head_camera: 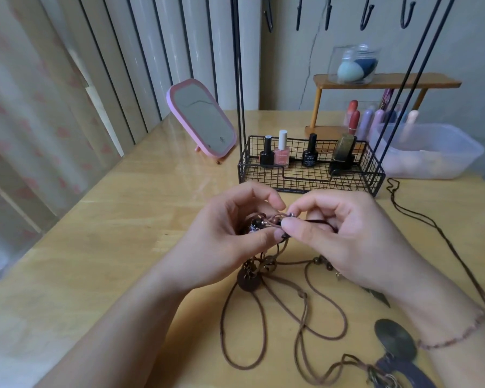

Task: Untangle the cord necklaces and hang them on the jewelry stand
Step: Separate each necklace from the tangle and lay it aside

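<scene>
The cords [280, 301] lie tangled on the counter [123, 233] just in front of you, brown loops trailing toward 6 o'clock from a knot of beads raised between your hands. Your left hand [230, 233] pinches the beaded bunch, thumb and fingers curled around it. Your right hand [345, 233] pinches a small metal bit of the same knot between thumb and forefinger, its other fingers curled over a dark strand. A round brown pendant [248, 282] rests on the counter below your left hand. A flat dark pendant [395, 343] lies at 4 o'clock. The stand [311, 169] sits at 12 o'clock, just beyond your hands, its hooks [366, 15] bare and nail-polish bottles [282, 152] in its wire basket. A pink mirror [202, 119] leans at 11 o'clock.
</scene>
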### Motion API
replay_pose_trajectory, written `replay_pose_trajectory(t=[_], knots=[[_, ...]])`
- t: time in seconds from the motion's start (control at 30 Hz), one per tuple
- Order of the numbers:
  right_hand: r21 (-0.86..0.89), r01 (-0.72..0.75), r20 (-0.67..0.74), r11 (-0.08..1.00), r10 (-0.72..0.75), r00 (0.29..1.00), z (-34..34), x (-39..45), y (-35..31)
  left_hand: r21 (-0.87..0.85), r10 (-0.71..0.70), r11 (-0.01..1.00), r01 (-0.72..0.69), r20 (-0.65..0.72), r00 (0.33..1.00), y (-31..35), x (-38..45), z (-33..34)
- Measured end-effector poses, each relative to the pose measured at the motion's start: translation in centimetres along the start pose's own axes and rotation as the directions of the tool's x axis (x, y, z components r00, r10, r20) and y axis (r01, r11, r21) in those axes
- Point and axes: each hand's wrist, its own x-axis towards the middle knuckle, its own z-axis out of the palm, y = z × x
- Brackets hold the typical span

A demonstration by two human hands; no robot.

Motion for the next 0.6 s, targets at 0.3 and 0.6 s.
replay_pose_trajectory(t=[0.3,0.6], knots=[[-0.074,-0.008,-0.031,0.997,0.006,0.999,-0.38,-0.04,0.21,0.094,-0.053,0.994,0.062,-0.092,0.994,0.22,0.11,-0.15],[0.066,0.040,-0.072,0.997,-0.036,0.997,-0.34,-0.08,-0.55,0.065,0.002,0.998,0.001,-0.043,0.999,-0.02,-0.02,0.15]])
